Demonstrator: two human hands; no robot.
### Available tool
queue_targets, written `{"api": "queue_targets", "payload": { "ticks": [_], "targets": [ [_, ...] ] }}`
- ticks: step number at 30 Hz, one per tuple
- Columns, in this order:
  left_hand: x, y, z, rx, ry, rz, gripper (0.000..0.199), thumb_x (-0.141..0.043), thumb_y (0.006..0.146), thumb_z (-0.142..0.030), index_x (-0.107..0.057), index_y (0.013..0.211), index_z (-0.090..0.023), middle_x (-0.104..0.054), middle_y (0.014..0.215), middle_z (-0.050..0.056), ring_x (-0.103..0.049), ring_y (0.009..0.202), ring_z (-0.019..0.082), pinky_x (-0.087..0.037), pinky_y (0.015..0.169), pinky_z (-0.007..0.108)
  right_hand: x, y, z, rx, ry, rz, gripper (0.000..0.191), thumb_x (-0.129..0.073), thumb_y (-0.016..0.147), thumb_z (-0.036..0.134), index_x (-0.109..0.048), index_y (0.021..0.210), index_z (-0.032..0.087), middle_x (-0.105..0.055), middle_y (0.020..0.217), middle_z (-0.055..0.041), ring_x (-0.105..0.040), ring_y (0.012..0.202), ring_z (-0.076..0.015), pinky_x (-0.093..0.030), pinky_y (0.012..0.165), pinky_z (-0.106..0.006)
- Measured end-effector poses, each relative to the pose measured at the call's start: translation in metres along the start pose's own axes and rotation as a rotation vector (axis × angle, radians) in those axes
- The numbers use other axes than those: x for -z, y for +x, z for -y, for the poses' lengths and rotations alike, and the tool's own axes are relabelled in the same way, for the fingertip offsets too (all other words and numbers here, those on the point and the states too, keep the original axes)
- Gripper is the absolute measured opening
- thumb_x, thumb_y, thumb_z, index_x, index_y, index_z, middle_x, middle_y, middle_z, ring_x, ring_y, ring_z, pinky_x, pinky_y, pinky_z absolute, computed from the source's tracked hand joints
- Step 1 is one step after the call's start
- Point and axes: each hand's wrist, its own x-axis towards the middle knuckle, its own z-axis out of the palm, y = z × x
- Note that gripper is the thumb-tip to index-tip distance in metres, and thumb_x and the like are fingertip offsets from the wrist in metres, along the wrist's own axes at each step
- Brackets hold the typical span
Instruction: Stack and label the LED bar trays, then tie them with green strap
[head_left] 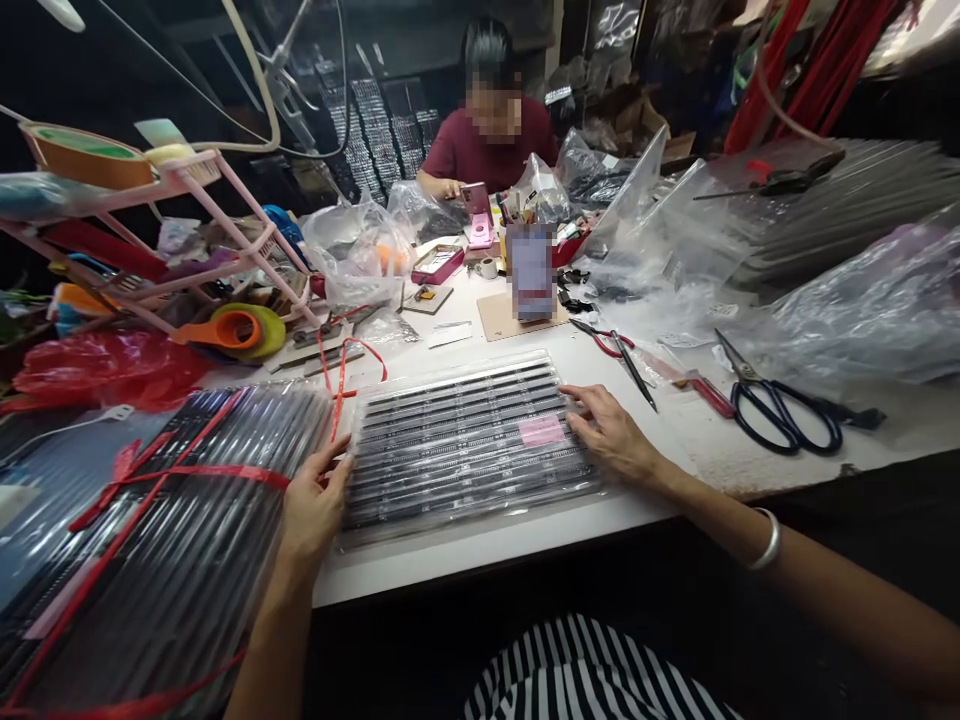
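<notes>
Plastic tray (pixel 450 440) on table (pixel 420 556), near edge; left hand (pixel 311 510) at its left end, right hand (pixel 607 430) at its right. Tray bundle (pixel 232 530) left, rack (pixel 262 245) behind bundle, tape roll (pixel 86 155) on rack. Phone (pixel 531 270) behind tray, on board (pixel 491 318). Right side: pliers (pixel 611 342), then screwdriver (pixel 711 393), then scissors (pixel 748 375). Co-worker (pixel 487 150) at table's far side.

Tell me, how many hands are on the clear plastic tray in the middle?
2: the left hand at the left edge of the tray, the right hand at its right edge.

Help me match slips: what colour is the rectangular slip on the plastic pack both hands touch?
The slip is pink, best in the head view.
</notes>
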Motion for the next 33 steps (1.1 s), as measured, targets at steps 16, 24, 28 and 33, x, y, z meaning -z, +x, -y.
{"api": "queue_targets", "payload": {
  "ticks": [16, 24, 28, 33],
  "targets": [
    [-0.004, 0.017, 0.007, -0.229, 0.290, 0.109, 0.063, -0.043, 0.081, -0.055, -0.059, 0.125, -0.013, -0.059, 0.125, 0.014, -0.057, 0.108, 0.027, -0.046, 0.093, 0.038, 0.006, 0.016, 0.001, -0.067, -0.257, 0.052, 0.037, -0.043, 0.095, 0.031, -0.053, 0.128, 0.017, -0.054, 0.104, -0.0100, -0.060, 0.082, -0.0200, -0.053, 0.079, -0.035],
    [-0.030, 0.001, -0.022, -0.235, 0.836, 0.039, 0.048, -0.041, 0.091, -0.041, -0.056, 0.130, -0.017, -0.056, 0.116, 0.017, -0.053, 0.107, 0.034, -0.043, 0.089, 0.049, -0.009, 0.012, 0.018, -0.018, -0.624, 0.110, 0.042, -0.036, 0.096, 0.018, -0.048, 0.136, 0.020, -0.047, 0.130, -0.0113, -0.048, 0.107, -0.0280, -0.053, 0.069, -0.033],
    [-0.037, -0.008, -0.029, -0.246, 1.024, 0.061, 0.049, -0.033, 0.095, -0.038, -0.046, 0.139, -0.018, -0.053, 0.123, 0.019, -0.051, 0.110, 0.035, -0.042, 0.088, 0.050, -0.009, 0.014, 0.027, 0.090, -0.843, 0.238, 0.053, -0.034, 0.085, 0.001, -0.046, 0.136, 0.005, -0.039, 0.140, -0.0179, -0.049, 0.107, -0.0294, -0.051, 0.076, -0.035],
    [-0.038, 0.000, -0.028, -0.278, 1.042, 0.088, 0.051, -0.031, 0.096, -0.038, -0.040, 0.141, -0.016, -0.055, 0.126, 0.017, -0.052, 0.112, 0.032, -0.040, 0.090, 0.047, -0.012, 0.026, 0.034, 0.255, -1.032, 0.332, 0.050, -0.033, 0.082, -0.001, -0.047, 0.129, -0.011, -0.044, 0.129, -0.0329, -0.057, 0.091, -0.0328, -0.046, 0.080, -0.043]
  ]
}}
